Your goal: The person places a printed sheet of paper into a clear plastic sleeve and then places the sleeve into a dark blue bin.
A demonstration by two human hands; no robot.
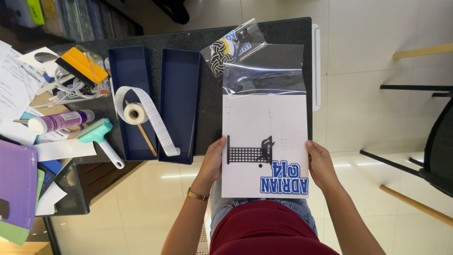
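Tiled floor below; both hands [213,160] grip sleeved card [264,141].

head camera looks straight down, close over the lap and table edge [283,26].

Hidden or cut off, as I see it: purple mat [16,184] cropped by left edge; paper sheets [12,89] likewise; black chair [436,146] cut at right; fingertips of both hands behind the white card [264,123]; small marks on card too faint to read.
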